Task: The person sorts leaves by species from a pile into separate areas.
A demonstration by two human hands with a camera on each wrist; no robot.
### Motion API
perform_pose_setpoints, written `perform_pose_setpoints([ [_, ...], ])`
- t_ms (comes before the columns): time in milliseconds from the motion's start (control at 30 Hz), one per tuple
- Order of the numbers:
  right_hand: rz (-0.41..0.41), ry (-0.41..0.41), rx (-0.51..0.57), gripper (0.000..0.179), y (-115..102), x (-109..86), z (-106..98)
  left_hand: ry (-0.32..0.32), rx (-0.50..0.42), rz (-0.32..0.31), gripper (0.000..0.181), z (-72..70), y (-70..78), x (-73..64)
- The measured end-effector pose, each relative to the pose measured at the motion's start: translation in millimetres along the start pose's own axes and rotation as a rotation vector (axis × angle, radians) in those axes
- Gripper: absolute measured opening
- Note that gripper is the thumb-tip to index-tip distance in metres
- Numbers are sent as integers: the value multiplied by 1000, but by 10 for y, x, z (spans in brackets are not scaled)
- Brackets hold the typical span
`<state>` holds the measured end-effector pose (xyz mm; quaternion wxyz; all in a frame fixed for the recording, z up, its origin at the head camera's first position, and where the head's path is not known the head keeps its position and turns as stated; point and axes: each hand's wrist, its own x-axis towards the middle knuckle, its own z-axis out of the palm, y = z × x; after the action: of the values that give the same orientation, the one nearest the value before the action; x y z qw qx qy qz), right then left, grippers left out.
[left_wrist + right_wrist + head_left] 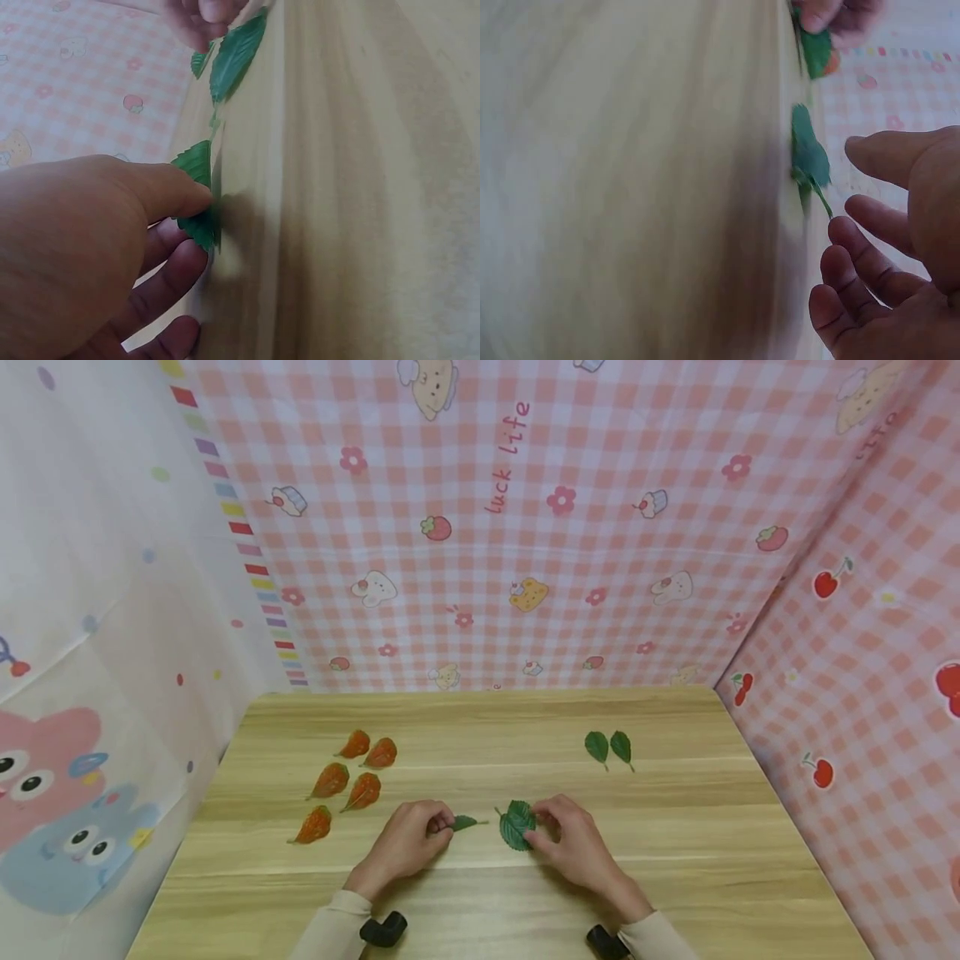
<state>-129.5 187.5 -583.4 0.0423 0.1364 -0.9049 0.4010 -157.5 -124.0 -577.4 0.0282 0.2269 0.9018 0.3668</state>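
Near the middle of the table, my left hand (408, 839) pinches a green leaf (196, 161) between thumb and fingers, its stem pointing right. Just right of it lies a broader green leaf patch (516, 827) with toothed edges; the left wrist view shows two green parts there, perhaps overlapping leaves. My right hand (573, 835) is at the right side of this patch, thumb and index finger spread. In the right wrist view its thumb (877, 154) stands apart from the green leaf (810, 154), and a thin stem reaches toward the fingers.
Several orange-red leaves (330, 780) lie in a loose group on the left of the wooden table (480, 718). Two green leaves (597, 746) lie side by side at the back right. Patterned cloth (480, 560) hangs behind and along both sides.
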Motion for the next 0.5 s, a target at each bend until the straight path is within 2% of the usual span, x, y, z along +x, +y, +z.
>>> perform_pose_setpoints([
  [267,32,-78,-59,31,-56,12,88,13,-10,39,6,-19,75,148],
  [500,-15,-85,-72,27,-48,14,81,1,21,99,7,-10,171,362],
])
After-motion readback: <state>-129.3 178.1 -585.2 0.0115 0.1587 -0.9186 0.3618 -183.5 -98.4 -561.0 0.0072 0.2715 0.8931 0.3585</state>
